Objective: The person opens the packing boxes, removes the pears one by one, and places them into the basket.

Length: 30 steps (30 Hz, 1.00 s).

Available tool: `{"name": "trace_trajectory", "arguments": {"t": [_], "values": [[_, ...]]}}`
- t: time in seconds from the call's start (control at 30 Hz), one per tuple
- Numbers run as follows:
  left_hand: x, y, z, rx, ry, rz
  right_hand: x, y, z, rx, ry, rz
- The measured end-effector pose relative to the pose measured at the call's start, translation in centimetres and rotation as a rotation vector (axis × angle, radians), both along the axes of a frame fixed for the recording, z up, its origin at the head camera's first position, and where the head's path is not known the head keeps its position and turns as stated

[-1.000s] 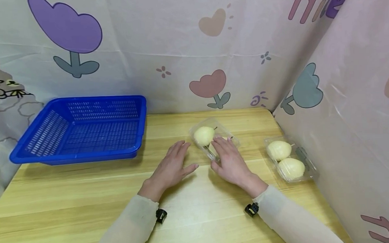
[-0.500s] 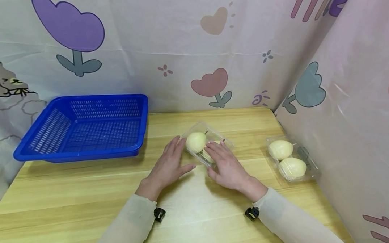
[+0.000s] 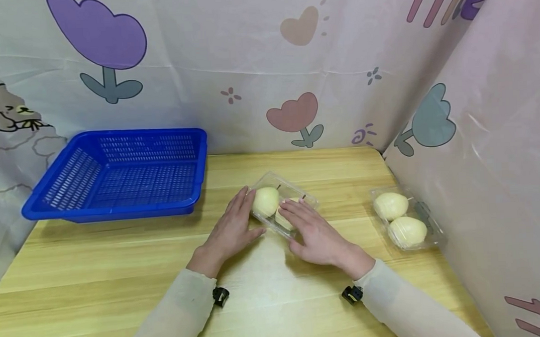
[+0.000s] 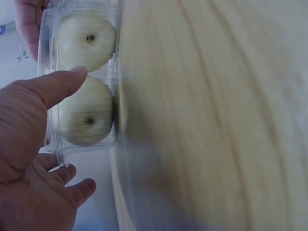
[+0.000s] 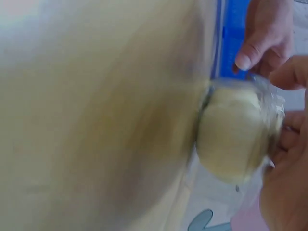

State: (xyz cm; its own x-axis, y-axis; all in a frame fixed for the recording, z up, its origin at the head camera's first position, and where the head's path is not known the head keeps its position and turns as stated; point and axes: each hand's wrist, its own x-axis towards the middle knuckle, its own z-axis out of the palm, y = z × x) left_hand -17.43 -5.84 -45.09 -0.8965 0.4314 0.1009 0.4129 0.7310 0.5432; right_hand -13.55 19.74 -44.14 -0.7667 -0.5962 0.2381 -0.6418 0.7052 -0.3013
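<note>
A clear plastic box (image 3: 291, 189) with two pale yellow pears in it lies turned at an angle on the table; one pear (image 3: 266, 202) shows whole in the head view. My right hand (image 3: 320, 236) rests its outstretched fingers on the lid, partly covering the other pear (image 3: 283, 221). At the box's left end is my left hand (image 3: 229, 233), its fingers nearly straight along that side. In the left wrist view its thumb (image 4: 65, 84) lies across the front of the pears. The right wrist view shows a pear (image 5: 231, 134) through the plastic, near the right thumb (image 5: 288, 72).
A second clear box (image 3: 418, 202) with two pears (image 3: 391, 206) stands at the right, close to the hanging cloth (image 3: 486, 144). An empty blue plastic basket (image 3: 118, 213) sits at the back left. The wooden table (image 3: 275, 299) ends against the cloth behind.
The middle box has slid left and a little toward me, with my right hand travelling along on its lid. My left hand now meets its left end. The view has shifted slightly.
</note>
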Motion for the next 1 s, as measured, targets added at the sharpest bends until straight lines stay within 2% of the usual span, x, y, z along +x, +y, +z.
{"name": "trace_trajectory", "arguments": {"t": [0.17,0.33,0.43,0.63,0.8,1.0], "values": [[0.0,-0.2,0.0,-0.002,0.013,-0.004,-0.2,0.9,0.8,-0.116,-0.092,0.029],[0.3,-0.2,0.0,-0.005,0.02,0.005,-1.3,1.5,1.1,-0.181,-0.049,-0.015],[0.9,0.0,0.1,-0.009,0.015,0.01,-2.0,1.7,1.2,-0.154,-0.035,-0.092],[2.4,0.3,0.5,-0.009,0.026,0.018,-2.6,1.8,1.2,-0.086,-0.115,-0.238],[3.4,0.7,0.9,0.001,0.025,0.03,-2.4,1.6,1.2,-0.058,-0.155,-0.274],[3.7,1.1,1.2,0.016,0.011,0.068,-1.5,1.2,1.1,-0.026,-0.116,-0.286]]}}
